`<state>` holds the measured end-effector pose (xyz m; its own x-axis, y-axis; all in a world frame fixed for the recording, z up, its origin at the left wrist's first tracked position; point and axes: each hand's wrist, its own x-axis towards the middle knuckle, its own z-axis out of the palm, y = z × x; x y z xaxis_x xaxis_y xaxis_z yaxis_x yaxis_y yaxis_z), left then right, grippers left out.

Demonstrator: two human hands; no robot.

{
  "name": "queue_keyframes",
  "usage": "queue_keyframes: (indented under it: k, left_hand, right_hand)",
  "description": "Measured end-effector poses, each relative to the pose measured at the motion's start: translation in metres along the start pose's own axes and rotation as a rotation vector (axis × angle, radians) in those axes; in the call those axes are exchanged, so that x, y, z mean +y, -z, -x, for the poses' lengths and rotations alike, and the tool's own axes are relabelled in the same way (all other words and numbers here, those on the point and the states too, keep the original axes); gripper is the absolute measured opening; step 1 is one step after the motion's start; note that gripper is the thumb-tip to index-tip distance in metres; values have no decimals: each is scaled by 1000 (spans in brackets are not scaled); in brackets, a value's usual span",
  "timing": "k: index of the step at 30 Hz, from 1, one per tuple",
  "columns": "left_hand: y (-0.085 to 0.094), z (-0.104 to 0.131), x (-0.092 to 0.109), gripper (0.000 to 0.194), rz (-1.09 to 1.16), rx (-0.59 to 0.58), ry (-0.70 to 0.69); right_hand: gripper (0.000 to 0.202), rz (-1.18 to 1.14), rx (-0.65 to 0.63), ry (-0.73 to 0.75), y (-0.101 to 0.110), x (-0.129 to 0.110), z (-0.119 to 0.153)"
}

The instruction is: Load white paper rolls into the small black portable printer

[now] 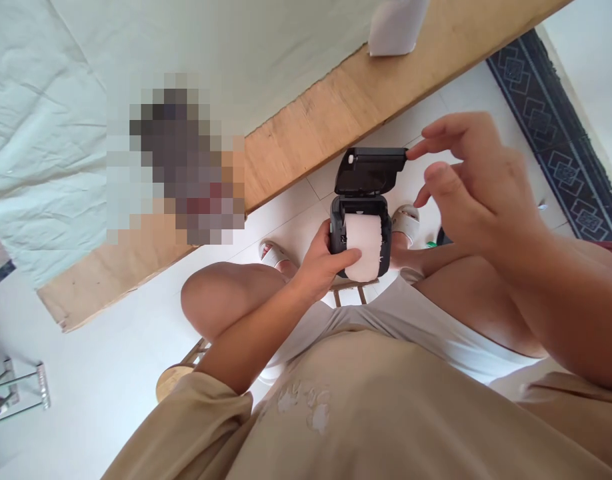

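A small black portable printer rests in my left hand above my lap. Its dark lid is swung up, away from my body. Inside the body sits a white paper roll, with the loose end of the paper hanging over the near edge. My left thumb presses on that paper, while the other fingers are mostly hidden behind the printer. My right hand is raised to the right of the printer with its fingers apart and holding nothing. One fingertip is close to the lid's right corner; I cannot tell whether it touches.
A wooden table edge runs diagonally ahead, with a pale green cloth over the tabletop. A white object stands near the edge. One blurred-out patch covers something at left. A metal rack and dark patterned strip flank me.
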<state>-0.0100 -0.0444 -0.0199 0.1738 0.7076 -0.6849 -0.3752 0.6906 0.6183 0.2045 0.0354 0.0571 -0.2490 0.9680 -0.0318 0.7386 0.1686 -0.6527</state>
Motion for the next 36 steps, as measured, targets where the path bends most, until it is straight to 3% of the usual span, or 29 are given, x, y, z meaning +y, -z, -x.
queue_keyframes:
  k: [6, 11, 13, 16, 18, 20, 28, 32, 36]
  left_hand:
    - [-2, 3, 3, 77, -35, -28, 6]
    - [0, 3, 1, 79, -40, -30, -12]
    - [1, 3, 0, 82, -6, -63, -40]
    - [2, 4, -1, 80, 72, -111, -77]
    - [2, 5, -2, 75, 97, -91, -73]
    - [0, 6, -2, 71, 108, -46, -58]
    - [-4, 1, -1, 60, 243, 40, 28]
    - [-5, 1, -1, 51, 230, 105, 24]
    - [-5, -1, 0, 47, 163, 83, 0]
  right_hand:
    - [36, 85, 19, 82, -1, 1, -2]
    - [39, -69, 94, 203, -6, 4, -1]
    - [35, -58, 11, 158, -12, 7, 1]
    - [57, -58, -241, 43, -26, 13, 4]
    - [66, -108, -370, -33, -34, 14, 5]
    - [63, -165, -431, -89, -39, 13, 6]
    - [63, -47, -461, -30, -32, 2, -1]
    - [62, -23, -407, 129, -27, 6, -1]
    - [71, 33, -426, 220, -29, 15, 8]
